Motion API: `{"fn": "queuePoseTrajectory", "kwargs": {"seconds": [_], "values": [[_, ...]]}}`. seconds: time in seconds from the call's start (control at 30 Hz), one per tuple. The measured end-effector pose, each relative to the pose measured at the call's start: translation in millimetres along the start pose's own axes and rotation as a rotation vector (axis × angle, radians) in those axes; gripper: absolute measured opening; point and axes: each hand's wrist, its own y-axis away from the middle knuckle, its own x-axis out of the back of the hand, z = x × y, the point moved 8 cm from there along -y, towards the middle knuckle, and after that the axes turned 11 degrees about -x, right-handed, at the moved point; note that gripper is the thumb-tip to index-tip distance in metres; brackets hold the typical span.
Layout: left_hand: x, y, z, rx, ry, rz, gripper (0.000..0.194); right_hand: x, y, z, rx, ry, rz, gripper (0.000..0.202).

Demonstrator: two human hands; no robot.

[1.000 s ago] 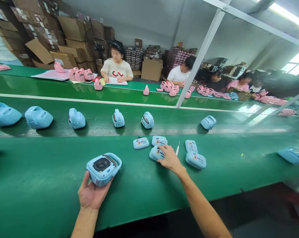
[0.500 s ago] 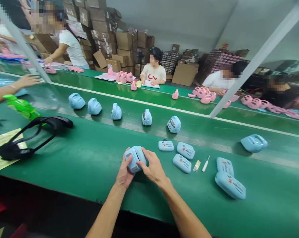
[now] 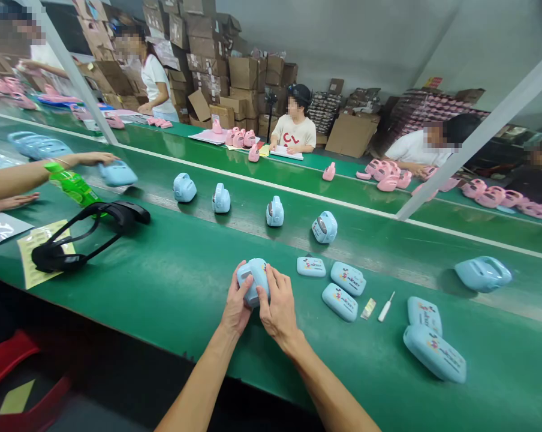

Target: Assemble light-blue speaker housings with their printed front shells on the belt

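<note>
A light-blue plastic case [image 3: 253, 277] is held between both hands above the green table, near its front edge. My left hand [image 3: 235, 305] wraps round its left side, thumb on the face. My right hand [image 3: 279, 300] grips its right side, with the thumb low on the front. Right of the hands lie several blue panels printed with a cartoon figure, among them a small panel [image 3: 311, 266] and a lower one [image 3: 340, 302]. A white-handled tool [image 3: 387, 307] and a small packet [image 3: 368, 308] lie beside them.
Blue cases stand along the belt [image 3: 370, 231], one [image 3: 483, 274] at the right. A black head strap [image 3: 91, 234] and a green bottle [image 3: 75, 187] are at left. A co-worker's hand [image 3: 98, 158] touches a blue case [image 3: 118, 174]. Metal posts rise from the line.
The view has shifted left. The held case's halves look closer together, its dark gap no longer showing. The co-worker's hand has come down onto a blue case at the left.
</note>
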Motion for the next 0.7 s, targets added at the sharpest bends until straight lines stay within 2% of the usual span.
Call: {"fn": "queuePoseTrajectory", "kwargs": {"seconds": [0.23,0.33,0.4,0.47,0.57,0.7], "values": [[-3.6,-3,3,-0.009,0.001,-0.003,0.077,0,-4,5,-0.037,-0.032,0.001,0.056],[-1.7,-7,2,0.001,-0.013,-0.008,0.085,0,-5,1,0.013,-0.015,-0.069,0.058],[-0.1,-12,-1,0.053,0.013,0.006,0.083,5,-10,4,0.028,-0.077,-0.123,0.053],[-1.7,-19,-6,0.161,0.084,0.005,0.074,15,-19,15,0.01,-0.178,-0.103,0.05],[-7.4,-32,-9,0.287,0.221,-0.039,0.065,29,-30,44,-0.048,-0.277,0.01,0.049],[-6.3,-47,-9,0.301,0.341,-0.123,0.065,19,-31,78,-0.12,-0.267,0.022,0.042]]}}
